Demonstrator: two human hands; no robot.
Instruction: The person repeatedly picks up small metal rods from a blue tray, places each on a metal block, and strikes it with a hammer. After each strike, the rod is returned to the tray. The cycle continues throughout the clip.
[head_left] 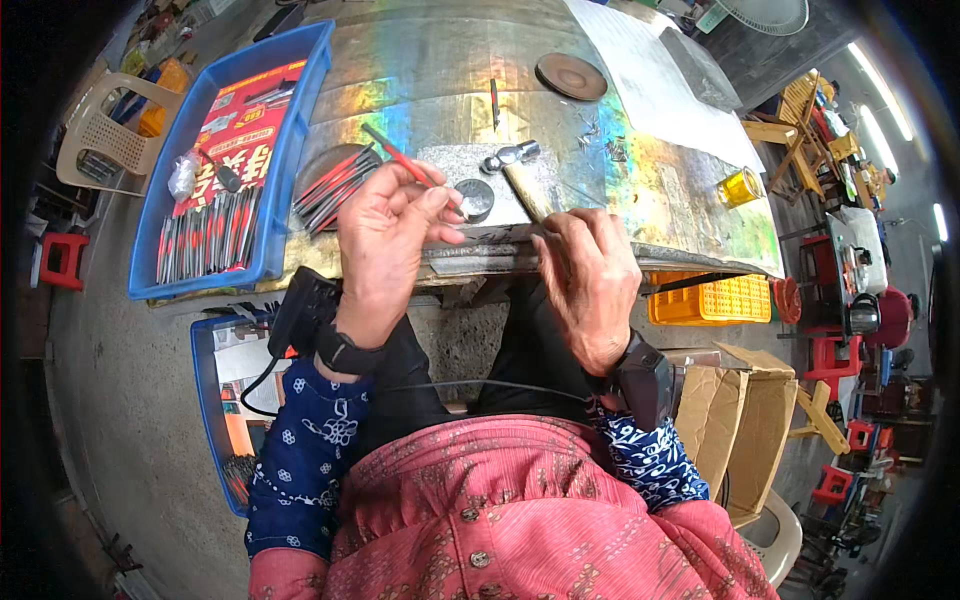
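Between thumb and fingers of my left hand (385,235) is a slim red-and-dark stick-like tool (395,150), slanting up over the table's near edge. Its exact kind is unclear. Close to those fingers, a small round dark metal block (476,200) rests on a grey slab (440,165). A hammer (525,188) lies on the slab, its head away from me and its wooden handle running toward my right hand (590,275). That hand is curled at the table edge by the handle's end; its fingertips are partly hidden. Left of the block lies a pile of similar red-and-dark tools (340,185).
A blue tray (285,225) with a row of such tools stands at the left. Farther back are another slim tool (494,103), a round brown disc (571,77) and a jar of yellow liquid (739,187). A yellow crate (710,300) and cardboard box (715,400) sit below right.
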